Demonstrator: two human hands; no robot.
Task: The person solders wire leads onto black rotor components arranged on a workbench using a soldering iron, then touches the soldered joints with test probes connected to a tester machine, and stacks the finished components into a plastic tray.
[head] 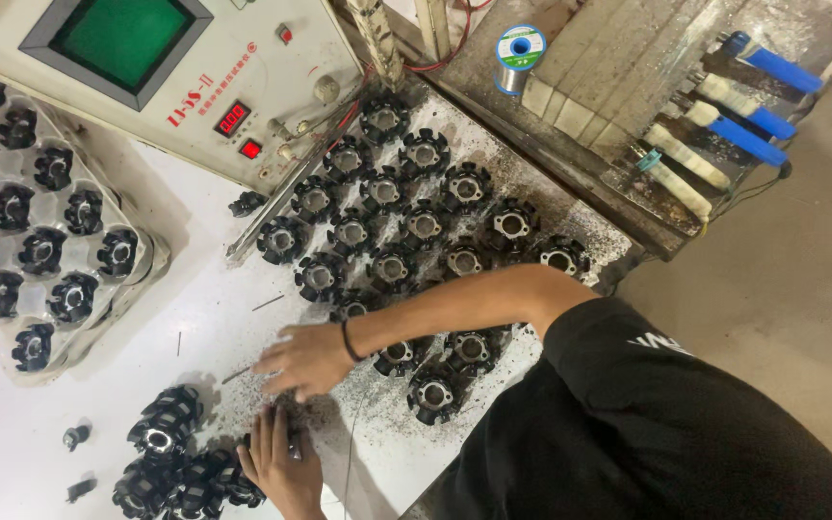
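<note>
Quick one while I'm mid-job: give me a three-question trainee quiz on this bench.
1. True or false: the right hand wears a dark wristband.
2. The solder spool lies: A) in the egg-style tray, B) on the grey ledge at the top, C) on the floor.
3. Fill in: the tester's screen is coloured ____.
Key: 1 true; 2 B; 3 green.

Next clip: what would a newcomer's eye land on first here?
First, the dense rows of black toothed round parts laid out across the gritty white table in the middle. Next, the two bare hands low in the frame: the right hand, with a dark wristband, spread flat, and the left hand beside a loose pile of the same parts. A green-screened test box sits at the upper left.
</note>
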